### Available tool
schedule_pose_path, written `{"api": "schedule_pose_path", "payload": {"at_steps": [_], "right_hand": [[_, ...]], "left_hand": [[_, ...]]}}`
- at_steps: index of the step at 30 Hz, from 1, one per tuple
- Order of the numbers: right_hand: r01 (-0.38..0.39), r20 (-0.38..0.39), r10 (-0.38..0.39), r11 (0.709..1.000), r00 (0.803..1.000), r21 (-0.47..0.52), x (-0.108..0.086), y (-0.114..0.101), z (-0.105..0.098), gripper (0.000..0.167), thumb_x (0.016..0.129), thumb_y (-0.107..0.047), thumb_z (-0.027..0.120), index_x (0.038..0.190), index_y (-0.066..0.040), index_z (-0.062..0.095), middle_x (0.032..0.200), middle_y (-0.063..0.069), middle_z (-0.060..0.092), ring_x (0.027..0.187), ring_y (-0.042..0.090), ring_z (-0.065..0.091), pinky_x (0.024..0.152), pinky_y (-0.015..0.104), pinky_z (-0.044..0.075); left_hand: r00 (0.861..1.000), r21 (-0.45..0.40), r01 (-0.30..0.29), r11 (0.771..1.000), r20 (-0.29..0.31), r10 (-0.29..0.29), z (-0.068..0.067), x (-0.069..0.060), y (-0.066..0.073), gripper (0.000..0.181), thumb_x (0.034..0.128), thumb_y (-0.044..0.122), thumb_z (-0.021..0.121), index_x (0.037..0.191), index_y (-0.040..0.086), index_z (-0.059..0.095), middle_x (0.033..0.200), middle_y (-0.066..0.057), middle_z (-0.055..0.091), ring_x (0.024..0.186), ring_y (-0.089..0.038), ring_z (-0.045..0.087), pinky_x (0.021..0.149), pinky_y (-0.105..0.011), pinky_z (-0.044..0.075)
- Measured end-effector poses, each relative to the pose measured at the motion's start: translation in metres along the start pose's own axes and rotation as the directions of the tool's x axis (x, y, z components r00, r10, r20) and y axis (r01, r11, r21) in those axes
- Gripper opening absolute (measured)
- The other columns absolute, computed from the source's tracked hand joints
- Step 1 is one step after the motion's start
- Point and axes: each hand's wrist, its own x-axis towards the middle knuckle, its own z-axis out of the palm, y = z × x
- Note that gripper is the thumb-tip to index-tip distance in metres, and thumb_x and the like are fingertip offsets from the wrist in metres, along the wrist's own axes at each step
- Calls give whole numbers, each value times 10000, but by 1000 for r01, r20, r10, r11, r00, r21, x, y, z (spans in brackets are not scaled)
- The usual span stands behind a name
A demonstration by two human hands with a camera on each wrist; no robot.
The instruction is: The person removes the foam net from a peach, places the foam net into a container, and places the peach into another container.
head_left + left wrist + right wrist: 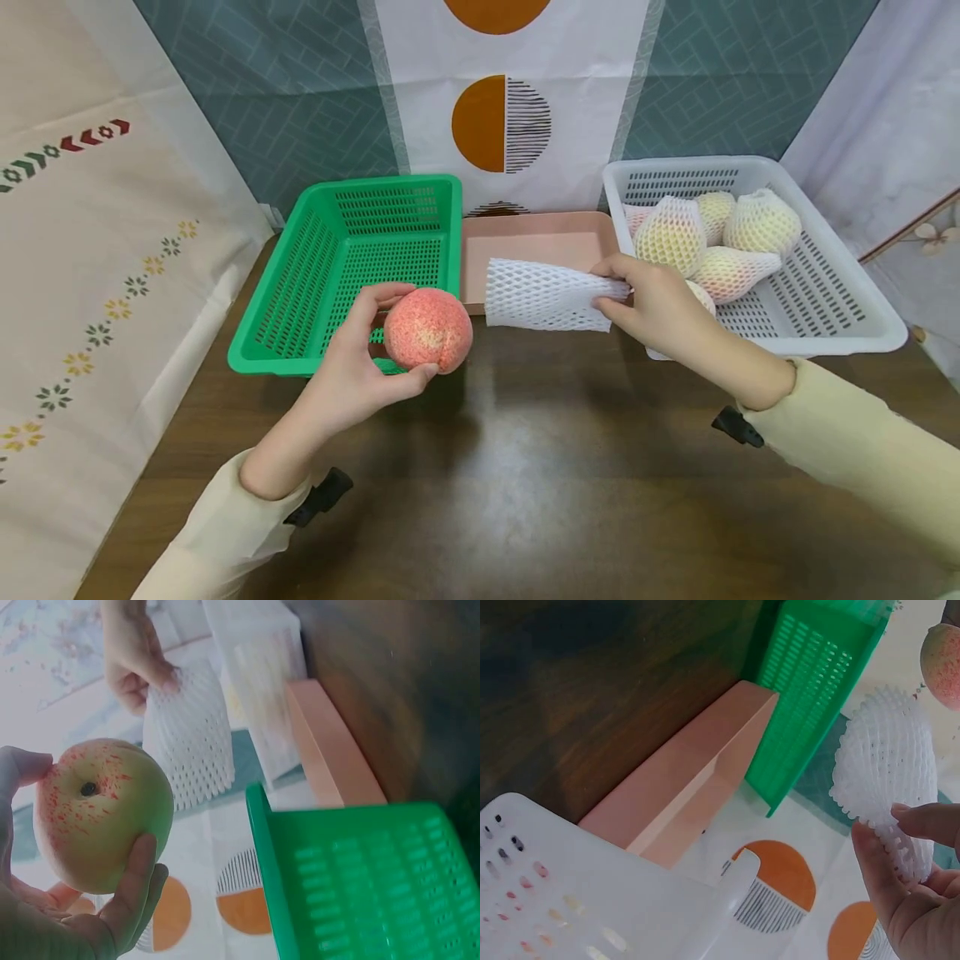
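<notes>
The left hand (351, 367), thumb and fingers curved widely around a bare peach (428, 331), holds it front-left of the pink tray (532, 237), apparently for steadiness; the right hand (654, 302), nearly closed, pinches a foam net (547, 296) before the tray, seemingly leaving its peach-facing end free.

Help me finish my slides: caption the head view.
Left hand holds a peach, right hand a foam net; netted fruit lies in a white basket.
</notes>
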Motion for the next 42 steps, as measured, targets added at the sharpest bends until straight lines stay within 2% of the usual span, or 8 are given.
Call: {"api": "schedule_pose_path", "payload": {"at_steps": [10,15,19,25,32,36,39,42], "right_hand": [[-199,11,198,977,980,82,30,-1,6,168,825,-81,672,946,28,632,770,150,604,670,245,487,582,303,374],[-332,113,317,930,942,159,46,1,14,191,822,-99,683,947,35,631,880,199,676,686,200,592,556,198,442],[-414,186,377,876,907,248,59,1,23,210,832,-78,681,992,51,640,987,232,681,695,183,656,599,235,550],[-522,247,461,774,852,357,80,1,34,298,852,-20,648,1134,73,616,1159,215,585,947,266,631,705,298,581],[-670,319,595,591,738,449,101,6,44,285,884,-26,630,1131,88,543,1184,164,503,985,237,594,822,342,556],[-707,356,626,498,694,503,112,9,53,332,903,-13,594,1205,85,500,1219,156,492,979,221,579,844,327,552],[-724,374,639,461,672,514,119,11,58,369,914,-15,570,1258,72,471,1235,157,492,951,211,586,819,289,558],[-728,379,641,454,667,514,125,11,64,392,911,-10,569,1280,74,463,1232,160,498,939,205,593,814,276,558]], "left_hand": [[981,60,135,989,-151,-125,-22,19,-19,712,772,83,740,1353,55,328,1261,-130,477,1014,-230,488,714,-168,511],[968,91,195,977,-176,-177,-26,27,-30,712,800,130,726,1370,51,307,1280,-165,466,1048,-276,487,747,-291,531],[961,115,228,967,-186,-205,-30,36,-43,714,811,186,722,1371,45,302,1272,-189,463,1075,-322,477,754,-405,510],[947,132,282,950,-197,-254,-42,44,-58,699,826,188,696,1368,25,286,1280,-230,434,1083,-352,484,769,-418,499],[937,167,337,927,-160,-312,-48,47,-70,715,847,225,682,1384,12,260,1287,-253,414,1087,-365,488,803,-451,506],[922,178,383,906,-125,-366,-49,48,-78,725,855,232,669,1399,15,243,1285,-265,412,1097,-375,488,832,-478,501],[911,188,412,892,-96,-401,-50,48,-85,731,854,233,670,1402,16,237,1293,-266,421,1096,-374,501,846,-483,501],[902,202,431,880,-81,-423,-50,48,-90,738,850,251,672,1398,9,239,1302,-263,432,1086,-368,514,843,-472,507]]}}
